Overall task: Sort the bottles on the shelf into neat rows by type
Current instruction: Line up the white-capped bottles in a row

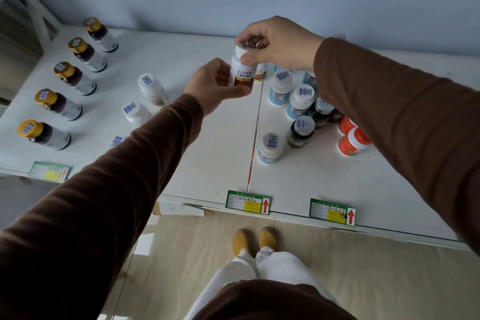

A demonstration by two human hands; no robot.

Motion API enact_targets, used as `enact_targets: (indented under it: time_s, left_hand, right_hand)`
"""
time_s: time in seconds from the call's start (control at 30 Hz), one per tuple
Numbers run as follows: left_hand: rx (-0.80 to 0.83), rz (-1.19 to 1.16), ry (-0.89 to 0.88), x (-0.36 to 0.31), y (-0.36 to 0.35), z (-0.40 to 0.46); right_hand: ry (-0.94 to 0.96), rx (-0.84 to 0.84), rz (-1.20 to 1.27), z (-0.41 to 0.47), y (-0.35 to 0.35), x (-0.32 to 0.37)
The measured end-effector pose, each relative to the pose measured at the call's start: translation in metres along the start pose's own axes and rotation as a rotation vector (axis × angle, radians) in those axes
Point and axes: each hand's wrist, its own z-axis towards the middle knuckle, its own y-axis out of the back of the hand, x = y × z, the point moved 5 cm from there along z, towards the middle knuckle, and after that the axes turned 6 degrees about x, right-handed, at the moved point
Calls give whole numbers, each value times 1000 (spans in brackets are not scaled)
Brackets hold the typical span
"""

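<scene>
Holding one white plastic bottle with a brown-and-orange label (241, 73) up over the white shelf (213, 158), mid-shelf. Left hand (215, 86) curled round the body, right hand (272, 44) pinching the cap, probably reading the label to type it. Gold-capped brown glass bottles (66, 78) already rowed far left. Mixed blue-label cluster (283, 86) crowding close on the right.

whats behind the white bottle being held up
Just behind the held white bottle, gripped by the left hand and right hand, stands another bottle with an orange-brown label. Only a sliver shows; its cap and most of its label are covered.
</scene>
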Motion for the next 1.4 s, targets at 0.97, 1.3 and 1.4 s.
enact_targets:
  time_s: [0.97,1.3,1.4]
  left_hand:
    - [116,904,-45,109,240,72]
    - [156,869,-69,125,229,86]
    - [159,864,-76,123,227,86]
  right_hand:
    - [-254,-173,-295,200,-131,81]
    - [-287,-146,-310,221,-148,70]
    - [-286,-135,-310,219,-148,72]
